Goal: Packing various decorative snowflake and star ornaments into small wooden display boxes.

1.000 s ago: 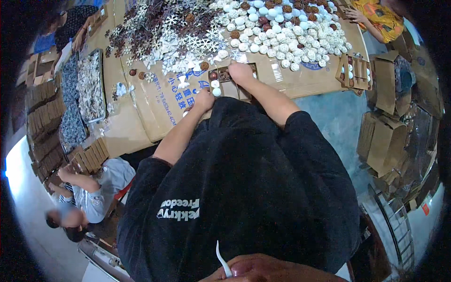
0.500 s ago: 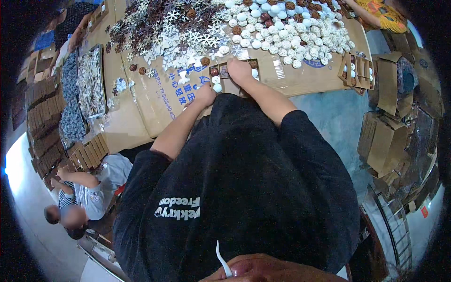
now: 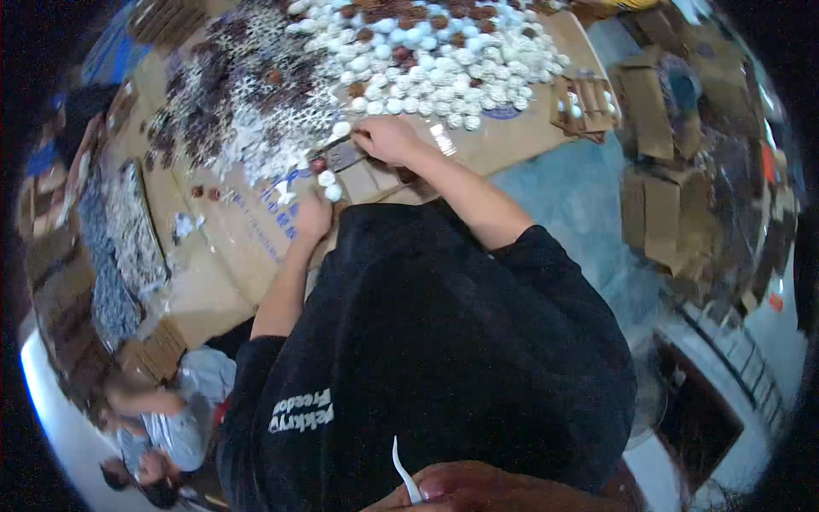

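A shallow divided cardboard box (image 3: 368, 182) lies at the table's near edge, in front of my body. Its left cells hold a dark red ball (image 3: 318, 165) and white balls (image 3: 331, 189). My left hand (image 3: 312, 217) is closed at the box's left near corner, thumb side against it. Over the far side of the box, my right hand (image 3: 391, 141) has its fingers pinched together, pointing left. Something small and brownish shows at those fingertips, too blurred to name. A white ball (image 3: 341, 129) lies just beyond them.
White and pale blue balls (image 3: 478, 77) are heaped at the far middle, snowflake pieces (image 3: 247, 85) to their left. Another divided box (image 3: 585, 107) with balls stands right. Trays of grey and pale bits (image 3: 136, 230) lie left. Co-workers sit at lower left (image 3: 175, 418).
The view has shifted, so the table and box appear further left and lower. My right hand has risen from inside the box to its far edge; my left hand stays at the near left corner.
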Demonstrator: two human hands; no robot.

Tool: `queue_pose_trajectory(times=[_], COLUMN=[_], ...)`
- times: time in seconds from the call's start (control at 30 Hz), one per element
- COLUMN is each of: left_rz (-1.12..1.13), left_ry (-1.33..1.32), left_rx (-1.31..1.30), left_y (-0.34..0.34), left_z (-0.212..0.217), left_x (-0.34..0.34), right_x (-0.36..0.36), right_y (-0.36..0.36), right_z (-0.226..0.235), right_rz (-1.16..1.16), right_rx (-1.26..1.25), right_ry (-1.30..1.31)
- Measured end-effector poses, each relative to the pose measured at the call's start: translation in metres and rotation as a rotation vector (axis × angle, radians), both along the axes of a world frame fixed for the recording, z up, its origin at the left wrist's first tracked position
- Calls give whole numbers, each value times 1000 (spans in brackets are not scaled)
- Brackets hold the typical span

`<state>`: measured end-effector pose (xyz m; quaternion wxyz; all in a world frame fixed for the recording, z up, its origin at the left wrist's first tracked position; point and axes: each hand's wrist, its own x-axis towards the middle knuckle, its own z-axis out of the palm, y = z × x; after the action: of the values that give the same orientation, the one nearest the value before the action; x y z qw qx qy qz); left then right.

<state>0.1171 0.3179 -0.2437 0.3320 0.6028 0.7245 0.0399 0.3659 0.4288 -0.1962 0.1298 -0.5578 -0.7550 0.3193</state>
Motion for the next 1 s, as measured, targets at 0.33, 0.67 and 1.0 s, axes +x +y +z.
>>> queue_pose_trajectory(times=[0.33, 0.67, 1.0], left_rz=[601, 1322, 721], left_ry=[-213, -379, -169], left_rx=[50, -327, -19], left_y=[-53, -147, -39], left_z=[23, 0, 16], left_x=[-266, -314, -227], right_x=[383, 494, 494], right_y=[-37, -68, -97], right_z=[-116, -171, -151], right_rz=[-1956, -1443, -1766], right_rx=[395, -452, -116], right_ry=[465, 1229, 757])
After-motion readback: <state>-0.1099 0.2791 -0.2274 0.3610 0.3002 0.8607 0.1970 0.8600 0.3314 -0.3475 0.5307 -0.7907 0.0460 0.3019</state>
